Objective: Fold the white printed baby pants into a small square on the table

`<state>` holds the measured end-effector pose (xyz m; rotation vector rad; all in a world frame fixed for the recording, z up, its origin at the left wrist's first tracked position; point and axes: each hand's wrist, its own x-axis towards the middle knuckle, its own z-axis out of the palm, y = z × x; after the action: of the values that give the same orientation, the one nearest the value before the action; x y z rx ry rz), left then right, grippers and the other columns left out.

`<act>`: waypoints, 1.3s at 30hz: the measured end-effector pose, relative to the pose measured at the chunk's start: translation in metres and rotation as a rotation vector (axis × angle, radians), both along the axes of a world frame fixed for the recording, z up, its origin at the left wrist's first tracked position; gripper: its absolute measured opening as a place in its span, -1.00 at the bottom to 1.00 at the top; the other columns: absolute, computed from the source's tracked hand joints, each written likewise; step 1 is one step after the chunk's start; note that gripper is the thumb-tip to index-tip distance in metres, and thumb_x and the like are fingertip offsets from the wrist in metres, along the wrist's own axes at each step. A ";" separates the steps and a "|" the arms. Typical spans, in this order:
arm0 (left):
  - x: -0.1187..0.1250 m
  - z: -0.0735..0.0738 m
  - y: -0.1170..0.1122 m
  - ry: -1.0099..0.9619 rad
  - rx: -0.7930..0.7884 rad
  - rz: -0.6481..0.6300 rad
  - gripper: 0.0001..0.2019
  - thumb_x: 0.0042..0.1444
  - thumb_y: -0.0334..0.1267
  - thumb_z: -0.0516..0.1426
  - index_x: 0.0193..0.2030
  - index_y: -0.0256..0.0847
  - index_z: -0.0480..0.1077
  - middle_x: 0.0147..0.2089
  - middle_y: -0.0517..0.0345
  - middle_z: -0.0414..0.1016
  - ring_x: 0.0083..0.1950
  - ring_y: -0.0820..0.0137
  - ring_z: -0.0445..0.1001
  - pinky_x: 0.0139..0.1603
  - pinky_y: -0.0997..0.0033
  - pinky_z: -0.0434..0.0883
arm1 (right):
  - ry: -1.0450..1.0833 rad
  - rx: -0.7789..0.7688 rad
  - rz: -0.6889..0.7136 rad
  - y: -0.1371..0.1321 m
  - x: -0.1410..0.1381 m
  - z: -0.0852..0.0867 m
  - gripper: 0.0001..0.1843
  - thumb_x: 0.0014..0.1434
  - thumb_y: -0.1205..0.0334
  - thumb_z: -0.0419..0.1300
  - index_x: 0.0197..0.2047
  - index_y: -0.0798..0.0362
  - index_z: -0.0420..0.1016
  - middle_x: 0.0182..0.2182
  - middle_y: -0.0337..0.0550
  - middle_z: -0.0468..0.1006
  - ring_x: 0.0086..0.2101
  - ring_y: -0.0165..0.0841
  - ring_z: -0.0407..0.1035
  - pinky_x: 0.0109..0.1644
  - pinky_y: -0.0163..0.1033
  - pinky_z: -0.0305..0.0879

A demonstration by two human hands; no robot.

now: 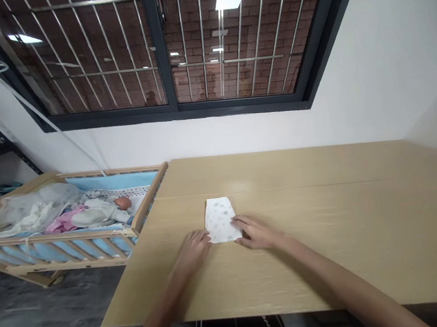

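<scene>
A small folded white cloth (219,219) with a faint scattered print lies flat on the tan tabletop (327,235). It is narrower at the far end than at the near end. My left hand (196,246) grips its near left corner, fingers together at the edge. At the right edge, the fingers and thumb of my right hand (256,231) hold the near right part of the cloth. The undersides of the fingertips are hidden.
Left of the table stands a wooden crib (144,202) with blue lining. Inside lie crumpled clothes (66,218) and a baby-like figure (123,203), doll or not I cannot tell. A barred window (173,108) is in the white wall behind.
</scene>
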<state>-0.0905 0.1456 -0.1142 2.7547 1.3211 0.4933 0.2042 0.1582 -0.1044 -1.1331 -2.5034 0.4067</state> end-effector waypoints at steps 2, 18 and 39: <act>0.002 -0.002 0.003 -0.004 -0.002 -0.029 -0.70 0.40 -0.36 -0.08 0.05 -0.22 0.45 0.20 -0.09 0.51 0.29 0.17 0.41 0.32 0.03 0.35 | 0.010 0.000 -0.027 -0.008 0.003 -0.011 -0.44 0.40 0.05 0.13 0.39 0.06 0.30 0.32 0.13 0.32 0.27 0.03 0.22 0.35 0.10 0.18; 0.040 0.017 0.054 -0.132 -0.089 0.325 -0.63 0.49 -0.16 -0.26 0.11 -0.17 0.30 -0.02 0.01 0.57 -0.06 0.31 0.57 -0.13 0.39 0.41 | 0.366 -0.128 -0.312 0.029 -0.006 -0.009 -0.62 0.54 -0.02 -0.17 -0.06 -0.02 0.37 -0.21 -0.13 0.58 -0.22 -0.20 0.48 -0.08 -0.15 0.39; 0.069 -0.022 0.074 -0.060 0.033 0.076 -0.24 0.41 0.10 -0.22 0.52 -0.47 -0.21 0.56 -0.35 -0.18 0.59 0.08 -0.23 0.52 -0.06 0.02 | -0.012 0.097 -0.145 0.063 -0.058 -0.037 -0.32 0.45 0.15 -0.05 0.54 0.16 -0.07 0.48 0.08 -0.04 0.44 -0.13 -0.22 0.50 0.08 -0.29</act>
<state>-0.0219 0.2197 -0.1362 2.7004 1.4209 0.6028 0.1466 0.2210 -0.1418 -1.2716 -2.4032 0.2366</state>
